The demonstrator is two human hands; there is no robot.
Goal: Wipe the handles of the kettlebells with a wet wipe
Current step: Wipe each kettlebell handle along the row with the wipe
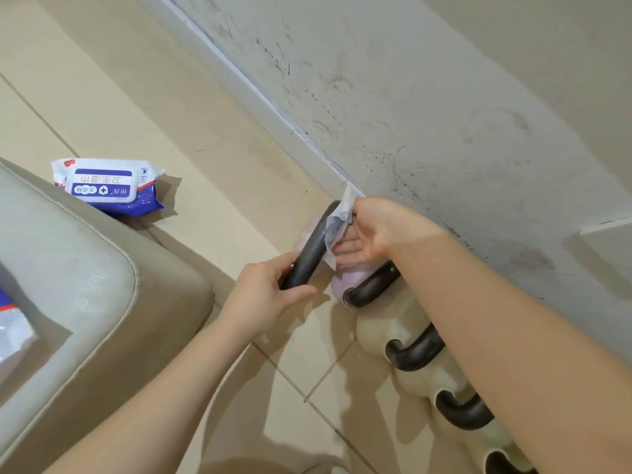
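By the wall on the floor, the left hand (270, 295) grips the near end of a kettlebell's black handle (309, 249). The right hand (371, 232) pinches a dirty wipe (337, 222) against its far side.

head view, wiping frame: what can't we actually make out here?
- Far kettlebell: body mostly hidden by its handle, the wipe and both hands.
- Right hand: fingertips hidden behind the wipe, so its grip is unclear.
- Nearest kettlebell: cut off by the bottom edge.
- Second handle: right end hidden under the right forearm.
- Wipe pack: small print too small to read.
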